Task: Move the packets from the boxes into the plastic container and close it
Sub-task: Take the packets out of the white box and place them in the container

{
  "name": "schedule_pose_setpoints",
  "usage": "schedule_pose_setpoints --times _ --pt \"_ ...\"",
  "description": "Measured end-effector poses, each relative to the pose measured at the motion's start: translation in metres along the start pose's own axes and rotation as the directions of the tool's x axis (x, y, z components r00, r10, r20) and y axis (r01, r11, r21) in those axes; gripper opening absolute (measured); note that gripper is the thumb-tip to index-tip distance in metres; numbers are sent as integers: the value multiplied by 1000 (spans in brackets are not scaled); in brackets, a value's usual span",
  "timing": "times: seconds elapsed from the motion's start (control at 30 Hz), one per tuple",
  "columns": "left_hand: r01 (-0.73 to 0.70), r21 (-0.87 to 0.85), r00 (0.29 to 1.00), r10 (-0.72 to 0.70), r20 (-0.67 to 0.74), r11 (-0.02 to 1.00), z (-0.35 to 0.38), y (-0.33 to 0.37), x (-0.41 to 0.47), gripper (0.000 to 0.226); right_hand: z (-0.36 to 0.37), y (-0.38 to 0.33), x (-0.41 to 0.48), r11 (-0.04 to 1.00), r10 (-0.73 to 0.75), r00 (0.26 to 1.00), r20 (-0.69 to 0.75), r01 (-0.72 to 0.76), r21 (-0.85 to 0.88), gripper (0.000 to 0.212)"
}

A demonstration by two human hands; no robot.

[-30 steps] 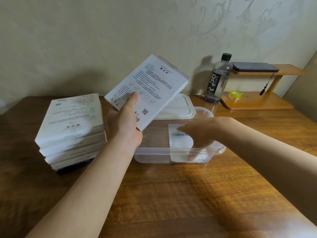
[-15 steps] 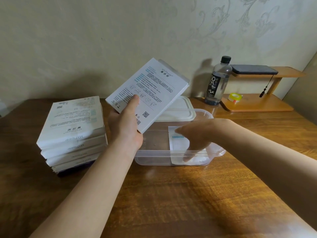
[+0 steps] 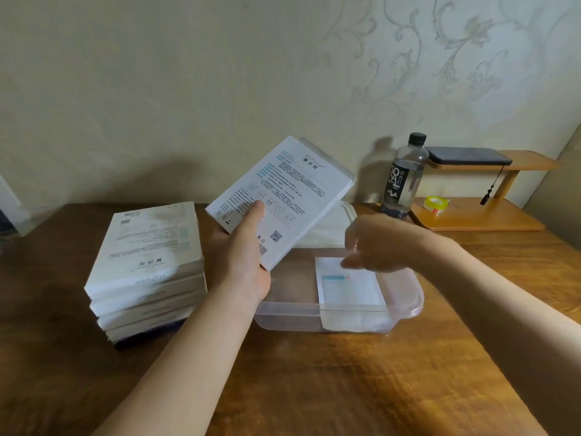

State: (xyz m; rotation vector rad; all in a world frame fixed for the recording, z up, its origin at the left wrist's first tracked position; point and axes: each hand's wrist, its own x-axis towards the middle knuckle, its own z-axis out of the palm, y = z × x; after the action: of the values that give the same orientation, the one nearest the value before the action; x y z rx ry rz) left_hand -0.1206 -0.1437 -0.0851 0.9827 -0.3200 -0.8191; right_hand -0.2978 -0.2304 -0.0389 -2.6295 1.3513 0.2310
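Left hand (image 3: pixel 242 262) grips a tilted white box (image 3: pixel 283 196); right hand (image 3: pixel 371 247) hovers loose-fingered, empty, just above the packet (image 3: pixel 349 287) in the clear container (image 3: pixel 283 319), wooden table (image 3: pixel 314 388) beneath, patterned wallpaper (image 3: pixel 440 58) beyond

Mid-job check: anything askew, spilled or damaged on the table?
Nothing spilled or damaged. The stack of boxes on the left is slightly staggered but not tipping. One packet lies in the right end of the container; its lid rests behind it.
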Motion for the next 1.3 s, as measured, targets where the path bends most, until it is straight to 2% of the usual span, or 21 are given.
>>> schedule_pose_setpoints --times 0.03,0.1,0.17,0.2,0.27,0.33,0.4,0.67,0.77,0.97,1.2,1.3 --pt "-5 9 1000 5 7 1000 0 1 0 22 -18 3 -6 988 56 990 -127 -36 151 20" --pt "-24 25 999 23 25 999 1 3 1 20 -51 5 -20 900 189 912 -365 -13 436 20" --pt "-37 46 997 34 68 998 1 5 2 19 -75 4 -25 799 264 808 -526 123 589 14" --pt "-48 65 995 42 91 997 1 6 2 20 -82 1 -25 756 264 789 -555 189 627 11" --pt "-87 94 989 75 131 992 0 8 1 20 -89 -4 -20 677 239 830 -504 229 699 10" --pt "-123 112 981 103 162 986 0 10 -1 22 -90 -7 -16 646 206 890 -407 189 740 9" --pt "-137 127 978 114 172 982 1 10 -1 22 -89 -8 -16 605 189 920 -343 166 778 9" --pt "-181 156 973 154 171 971 0 11 1 22 -92 -7 -13 438 151 984 -90 15 899 18" --pt "-208 162 967 178 184 965 -1 12 2 22 -94 -13 -11 432 139 990 -22 -41 901 21" --pt "-196 118 965 170 201 973 1 13 1 24 -95 -19 -6 466 176 983 -52 -37 884 18" --pt "-179 86 968 159 196 980 -1 12 2 18 -92 -25 -6 382 271 954 -124 12 924 35" --pt "-151 57 972 137 191 987 0 13 2 16 -96 -20 -8 335 254 959 -123 32 942 30"
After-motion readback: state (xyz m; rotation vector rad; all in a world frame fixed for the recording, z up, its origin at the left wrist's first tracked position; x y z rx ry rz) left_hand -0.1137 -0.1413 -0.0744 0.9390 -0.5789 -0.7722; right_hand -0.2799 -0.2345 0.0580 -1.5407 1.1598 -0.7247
